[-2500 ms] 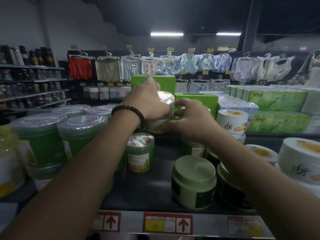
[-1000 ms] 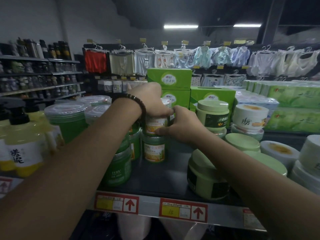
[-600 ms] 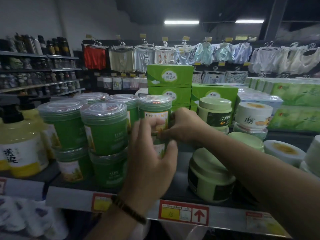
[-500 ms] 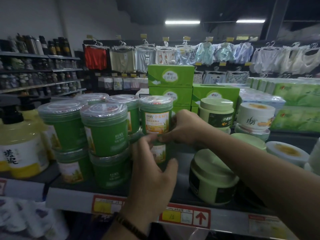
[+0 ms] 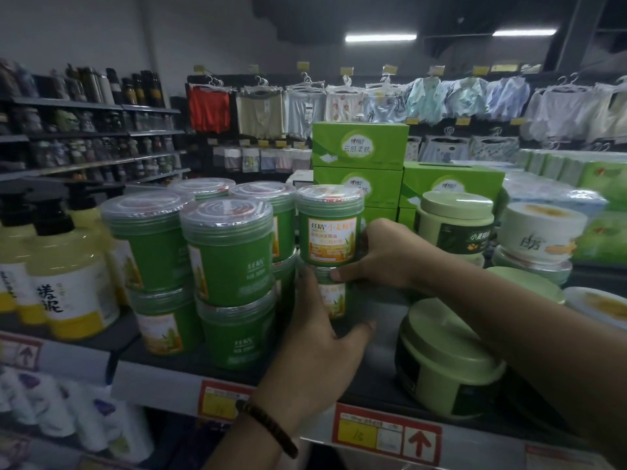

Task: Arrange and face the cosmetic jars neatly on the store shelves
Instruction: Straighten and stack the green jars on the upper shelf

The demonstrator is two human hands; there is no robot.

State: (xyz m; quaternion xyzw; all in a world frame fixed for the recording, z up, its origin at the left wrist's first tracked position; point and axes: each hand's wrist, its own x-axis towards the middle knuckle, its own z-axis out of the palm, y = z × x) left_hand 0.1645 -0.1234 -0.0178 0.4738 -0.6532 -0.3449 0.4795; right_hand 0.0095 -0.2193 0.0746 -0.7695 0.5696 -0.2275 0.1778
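Shelf (image 5: 378, 368): 丝精 jar (image 5: 330, 228) in right hand (image 5: 383, 256), lower jar (image 5: 334, 300) in left hand (image 5: 319, 351).

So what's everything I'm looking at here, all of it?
shelf: one, grey edge, across the front
green jars: about nine, clear lids, stacked two-high, centre-left
pale green tubs: at least three, right of centre
white tubs: several, far right
pump bottles: at least two, yellow, far left
boxes: several, green, behind jars
price tags: several, red, shelf edge
garments: many, mixed colours, hanging behind
bracelet: one, dark, left wrist
left hand: round the lower jar
right hand: gripping the top jar
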